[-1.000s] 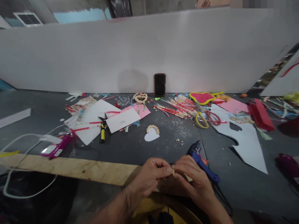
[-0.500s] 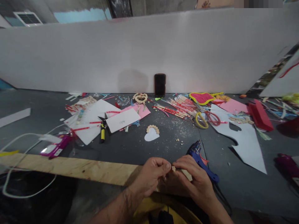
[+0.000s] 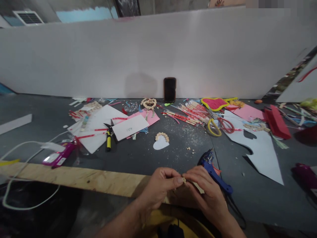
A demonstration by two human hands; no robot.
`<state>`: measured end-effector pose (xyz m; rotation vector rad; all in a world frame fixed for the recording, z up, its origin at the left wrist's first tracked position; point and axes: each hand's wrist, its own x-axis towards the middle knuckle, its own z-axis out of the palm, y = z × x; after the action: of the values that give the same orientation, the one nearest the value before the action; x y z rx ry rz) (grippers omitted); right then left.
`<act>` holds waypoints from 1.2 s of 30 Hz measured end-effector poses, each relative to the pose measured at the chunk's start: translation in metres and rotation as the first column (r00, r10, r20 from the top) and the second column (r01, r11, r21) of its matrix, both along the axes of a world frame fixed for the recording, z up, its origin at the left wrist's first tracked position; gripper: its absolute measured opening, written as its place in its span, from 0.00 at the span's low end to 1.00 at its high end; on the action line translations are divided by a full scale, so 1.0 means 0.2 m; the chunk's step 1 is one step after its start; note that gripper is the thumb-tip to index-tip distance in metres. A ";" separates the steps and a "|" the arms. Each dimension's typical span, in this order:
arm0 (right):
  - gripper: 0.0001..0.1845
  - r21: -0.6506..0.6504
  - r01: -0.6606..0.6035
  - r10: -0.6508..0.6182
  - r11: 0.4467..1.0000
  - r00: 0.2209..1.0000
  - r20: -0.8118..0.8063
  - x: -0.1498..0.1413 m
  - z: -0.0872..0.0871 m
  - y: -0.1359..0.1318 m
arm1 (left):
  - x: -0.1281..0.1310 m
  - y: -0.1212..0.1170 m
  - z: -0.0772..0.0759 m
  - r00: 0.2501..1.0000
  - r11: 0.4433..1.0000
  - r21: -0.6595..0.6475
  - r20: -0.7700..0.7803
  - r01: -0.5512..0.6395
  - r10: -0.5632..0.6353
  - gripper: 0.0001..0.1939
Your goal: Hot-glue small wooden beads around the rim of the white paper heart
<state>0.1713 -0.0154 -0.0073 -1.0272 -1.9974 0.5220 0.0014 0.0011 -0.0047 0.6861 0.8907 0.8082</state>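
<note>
Just beyond the table's front edge, my left hand [image 3: 162,186] and my right hand [image 3: 206,190] meet with their fingertips closed around a small cluster of pale beige pieces [image 3: 184,180]. Fingers hide most of the cluster. A white paper heart [image 3: 160,144] lies on the table ahead of my hands, its upper edge lined with an arc of similar beige pieces [image 3: 162,135]. Several loose beige bits [image 3: 190,150] are scattered to its right. Close by my right hand rests a blue hot glue gun [image 3: 215,175], nozzle pointing away from me.
Left on the dark table [image 3: 133,158] are yellow-handled pliers [image 3: 109,140], white cards [image 3: 131,127] and a purple device with a cable [image 3: 59,155]. Scissors [image 3: 218,125], cut white paper [image 3: 262,155] and a red box [image 3: 276,122] lie right. A phone [image 3: 169,90] leans against the back panel.
My left thumb has shifted slightly right, onto the small beige cluster. The cluster looks turned a little, and everything on the table stays in place.
</note>
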 end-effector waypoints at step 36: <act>0.12 0.101 0.094 -0.100 0.990 0.993 0.062 0.00 0.02 0.00 | 0.01 0.01 0.03 0.982 0.988 0.154 -0.179 -0.025 0.053 0.11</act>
<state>0.1703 -0.0150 -0.0032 -1.0870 -1.9992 0.3381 0.0035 0.0029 0.0013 0.8892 1.0186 0.8640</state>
